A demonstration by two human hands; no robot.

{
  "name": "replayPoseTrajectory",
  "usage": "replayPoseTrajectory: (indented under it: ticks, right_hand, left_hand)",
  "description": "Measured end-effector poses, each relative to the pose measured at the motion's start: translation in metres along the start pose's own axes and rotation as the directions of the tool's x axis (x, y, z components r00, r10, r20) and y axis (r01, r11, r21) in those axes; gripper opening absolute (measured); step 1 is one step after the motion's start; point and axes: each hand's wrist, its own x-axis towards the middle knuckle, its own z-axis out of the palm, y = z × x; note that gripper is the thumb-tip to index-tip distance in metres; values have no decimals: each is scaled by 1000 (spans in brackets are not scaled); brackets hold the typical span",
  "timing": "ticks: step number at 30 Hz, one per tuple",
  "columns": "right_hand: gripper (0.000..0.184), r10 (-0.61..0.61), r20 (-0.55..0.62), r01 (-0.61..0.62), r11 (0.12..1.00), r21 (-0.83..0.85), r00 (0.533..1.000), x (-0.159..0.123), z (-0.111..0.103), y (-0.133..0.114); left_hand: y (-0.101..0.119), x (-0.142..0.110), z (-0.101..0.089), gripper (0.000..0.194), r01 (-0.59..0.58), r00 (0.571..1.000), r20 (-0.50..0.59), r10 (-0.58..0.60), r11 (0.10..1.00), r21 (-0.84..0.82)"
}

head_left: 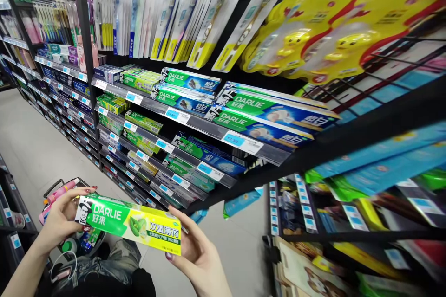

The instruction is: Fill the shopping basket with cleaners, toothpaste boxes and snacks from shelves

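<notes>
A green and yellow Darlie toothpaste box [130,223] is held up in front of me, its printed face toward the camera. At its left end, my left hand [57,218] pinches the box between thumb and fingers. The thumb and fingers of my right hand [195,248] grip the opposite end. Below the box, a shopping basket [101,243] with several items in it is partly hidden by the box and my left arm.
Shelves ahead carry toothpaste boxes [261,116], with price tags [240,141] along the edges. Packaged toothbrushes [181,23] and yellow duck-shaped packs [313,23] hang above. Another shelf rack [313,232] stands at the right. The aisle floor [24,134] runs off to the left.
</notes>
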Motion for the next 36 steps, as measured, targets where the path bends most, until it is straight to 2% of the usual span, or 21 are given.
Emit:
replayPoseTrajectory:
  ticks: [5,10,15,17,30,36]
  right_hand:
    - [52,83,58,-84,996,19,995,4,3,1]
    - [44,161,-39,-163,985,-60,986,13,10,5]
    - [53,244,-82,-254,954,-159,966,18,16,10]
    - [54,252,-83,-263,950,-168,964,19,17,11]
    - [50,249,-68,-257,952,-165,966,15,17,15]
    - [51,249,-62,-256,952,-166,966,13,15,19]
  left_hand:
    - [-2,-2,-3,54,129,991,-23,-129,991,-31]
    - [-6,-2,-3,46,211,977,-19,-210,977,34]
    - [-2,-3,9,42,385,920,-90,-381,922,33]
    - [1,-4,13,43,417,905,-101,-413,909,25]
    - [-15,-10,-1,38,379,925,-37,-377,925,44]
    - [-18,-12,-2,38,371,928,-42,-370,928,34]
